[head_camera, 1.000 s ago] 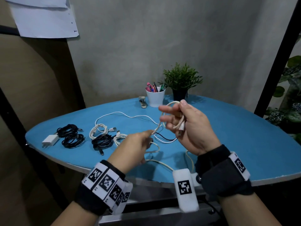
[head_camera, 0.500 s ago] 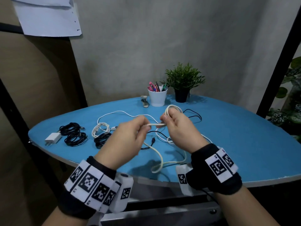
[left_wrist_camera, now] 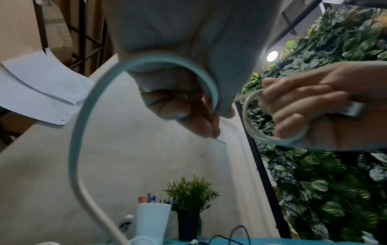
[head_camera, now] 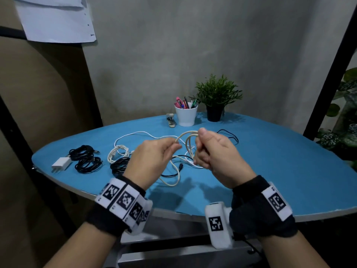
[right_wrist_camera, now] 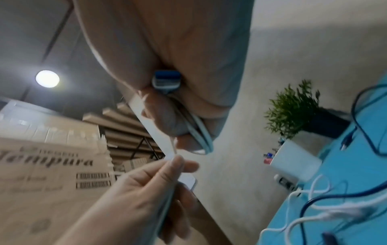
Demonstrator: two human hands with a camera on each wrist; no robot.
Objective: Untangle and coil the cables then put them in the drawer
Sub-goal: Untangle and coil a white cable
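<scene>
Over the blue table (head_camera: 280, 171), right hand (head_camera: 216, 151) grips the coil (head_camera: 188, 141) and left hand (head_camera: 154, 157) pinches the tail (head_camera: 176, 171). Pulling too fast could snag the loose cables (head_camera: 185, 159) below, or spill loops.

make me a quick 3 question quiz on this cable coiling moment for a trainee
1. True or false: the cream cable lies wholly on the blue table.
2. Which hand keeps the loops gathered? A) left hand B) right hand
3. Fill in: the white charger plug sits beside coiled ____ cables.

Key
1. False: both hands hold it up, only its tail rests on the table.
2. B: the left hand pinches the strand that leads to the loops.
3. black
</scene>
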